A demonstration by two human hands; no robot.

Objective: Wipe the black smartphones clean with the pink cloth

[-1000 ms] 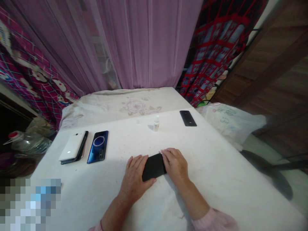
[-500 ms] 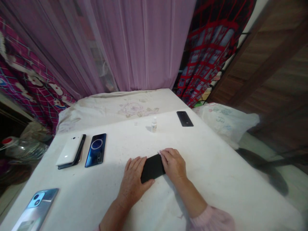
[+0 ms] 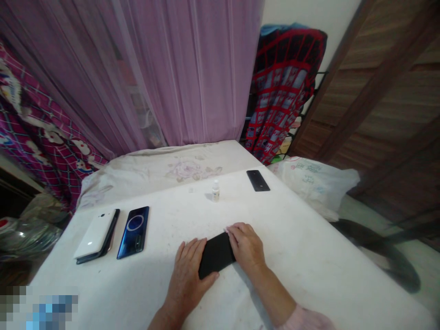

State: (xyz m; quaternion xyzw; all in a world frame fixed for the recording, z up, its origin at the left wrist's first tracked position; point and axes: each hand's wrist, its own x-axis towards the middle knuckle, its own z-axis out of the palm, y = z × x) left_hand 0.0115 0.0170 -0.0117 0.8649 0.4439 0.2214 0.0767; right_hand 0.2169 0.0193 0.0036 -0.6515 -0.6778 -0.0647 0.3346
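A black phone (image 3: 217,254) lies flat on the white table cover in front of me, slightly slanted. My left hand (image 3: 187,272) grips its left end, fingers along the far edge and thumb at the near edge. At the right end of the phone, my right hand (image 3: 248,247) rests with its fingers curled together. A small whitish bit shows at those fingertips, too little to name, and the palm side is hidden. Beyond the hands a little white bottle (image 3: 215,191) stands upright.
To the left lie a blue phone (image 3: 134,231) and a stack of phones with a white one (image 3: 97,233) on top. Another dark phone (image 3: 258,180) is near the right edge. A plastic bag (image 3: 312,185) sits beside the table. The near left corner is pixelated.
The view has shifted, so the table and everything on it sit lower in the picture. Both hands keep nearly the same place on the black phone.
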